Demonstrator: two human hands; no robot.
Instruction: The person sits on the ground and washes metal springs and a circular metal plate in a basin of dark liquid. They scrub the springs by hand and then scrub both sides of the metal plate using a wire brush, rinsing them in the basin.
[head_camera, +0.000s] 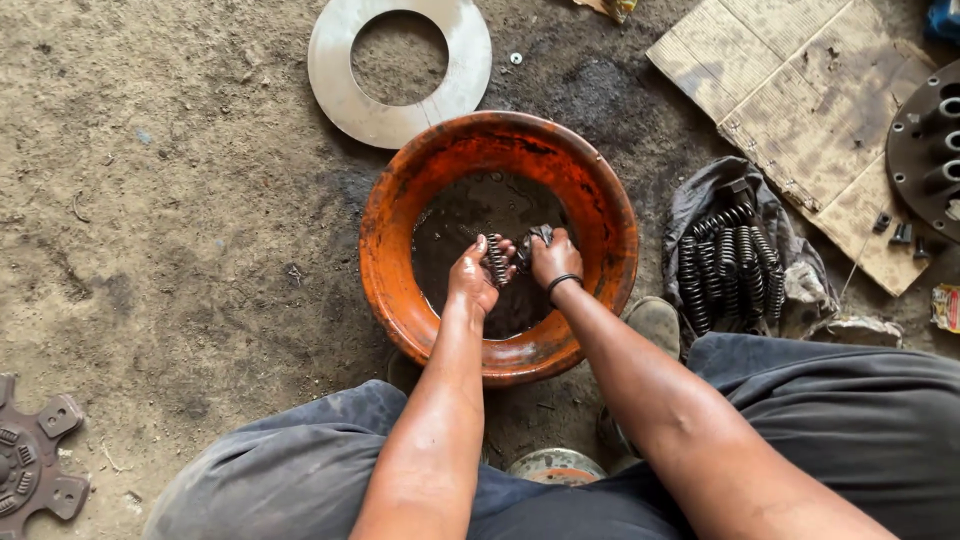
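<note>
An orange basin (385, 235) on the dirt floor holds dark, oily liquid. Both my hands are inside it. My left hand (473, 278) grips a dark coil spring (496, 260) standing roughly upright in my fingers. My right hand (555, 258), with a black band on the wrist, is closed on a dark rag or brush (538, 235) that touches the spring's top. Both hands are wet and grimy.
A grey cloth (700, 195) right of the basin carries several black coil springs (728, 265). A flat metal ring (400, 60) lies behind the basin. Cardboard (800, 90) and a round dark plate (925, 150) sit at the far right, a clutch disc (30, 460) at the lower left.
</note>
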